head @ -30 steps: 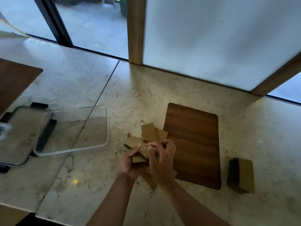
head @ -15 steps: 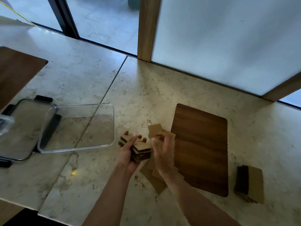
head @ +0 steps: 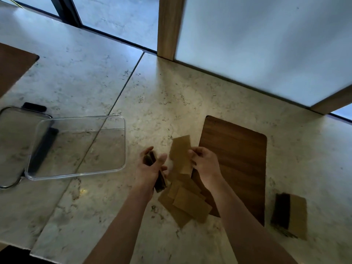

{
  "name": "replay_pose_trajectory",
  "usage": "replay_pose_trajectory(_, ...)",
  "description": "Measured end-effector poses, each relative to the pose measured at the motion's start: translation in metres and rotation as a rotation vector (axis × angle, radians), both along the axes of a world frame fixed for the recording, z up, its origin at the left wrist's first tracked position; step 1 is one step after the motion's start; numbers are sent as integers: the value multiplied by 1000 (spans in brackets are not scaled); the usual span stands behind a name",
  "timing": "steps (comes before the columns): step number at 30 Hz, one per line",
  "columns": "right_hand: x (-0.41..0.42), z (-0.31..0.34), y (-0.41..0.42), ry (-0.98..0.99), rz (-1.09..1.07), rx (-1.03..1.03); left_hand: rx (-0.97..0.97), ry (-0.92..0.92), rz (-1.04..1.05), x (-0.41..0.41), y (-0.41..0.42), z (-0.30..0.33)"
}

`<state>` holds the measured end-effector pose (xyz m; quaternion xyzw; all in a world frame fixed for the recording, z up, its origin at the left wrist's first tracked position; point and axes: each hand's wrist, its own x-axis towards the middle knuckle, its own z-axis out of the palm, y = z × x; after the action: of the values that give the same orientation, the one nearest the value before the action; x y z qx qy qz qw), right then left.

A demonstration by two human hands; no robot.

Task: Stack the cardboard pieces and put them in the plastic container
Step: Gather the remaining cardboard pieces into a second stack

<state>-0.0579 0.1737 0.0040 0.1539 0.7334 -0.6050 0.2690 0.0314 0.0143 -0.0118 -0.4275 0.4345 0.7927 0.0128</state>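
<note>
- Left hand: fingers curled around a dark stack of cardboard pieces, held on edge, thumb across the near face; lower end of stack sticking out below the palm.
- Right hand: fingertips pinched on the right edge of a single cardboard piece, tan, rectangular, raised and tilted between both hands; not touching the held stack.
- Loose cardboard pieces: several tan rectangles, overlapping untidily, flat on the counter below and between the wrists; right edge of the heap lapping onto the wooden board.
- Wooden board: dark brown, rounded corners, flat on the counter, just right of the hands; partly covered by right hand and forearm.
- Second cardboard stack: tan top piece, dark edges on its left side, on the counter well right of the board.
- Plastic container: clear, rectangular, open, nothing visible inside; on the counter left of the left hand, apart from it.
- Container lid: clear, with dark clips, left of the container, partly under its left rim.
- Stone counter: pale, veined, one dark seam running diagonally beneath the container.
- Second dark board: far left, cut off by the frame.
</note>
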Motion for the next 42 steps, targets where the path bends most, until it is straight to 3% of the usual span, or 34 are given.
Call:
replay_pose_trajectory(2,6,-1,0,-61,113,-82,46,10,-121,-8,4,7)
replay_pose_trajectory(4,7,-3,-2,28,156,51,108,-28,-152,-8,5,11)
replay_pose_trajectory(7,-5,-12,5,347,240,549,248,-81,-99,1,-5,9)
replay_pose_trajectory(10,-11,-20,10,456,709,963,373,-22,-50,14,-11,6)
replay_pose_trajectory(13,-21,-17,13,462,648,828,283,-20,-22,22,-10,2)
replay_pose_trajectory(17,-11,2,18,159,175,368,150,-21,-44,22,1,4)
replay_pose_trajectory(19,14,5,8,21,176,195,118,-6,-108,19,10,7)
replay_pose_trajectory(21,44,4,0,53,296,179,60,-24,-134,16,16,9)
replay_pose_trajectory(23,59,4,4,207,324,311,2,-95,-97,18,13,10)
replay_pose_trajectory(25,65,2,20,293,281,428,137,-94,-57,28,5,9)
replay_pose_trajectory(27,70,2,31,216,273,371,257,-48,-84,39,1,10)
replay_pose_trajectory(29,81,4,25,37,206,178,194,-10,-133,45,4,12)
replay_pose_trajectory(31,92,7,14,-3,234,113,126,13,-181,49,13,16)
replay_pose_trajectory(33,96,7,9,86,427,220,80,-20,-238,53,16,19)
replay_pose_trajectory(35,99,5,20,297,629,485,67,-59,-250,61,14,18)
replay_pose_trajectory(37,99,2,39,472,673,720,129,-44,-202,69,8,16)
replay_pose_trajectory(42,108,-9,65,399,869,896,80,-32,-102,84,4,9)
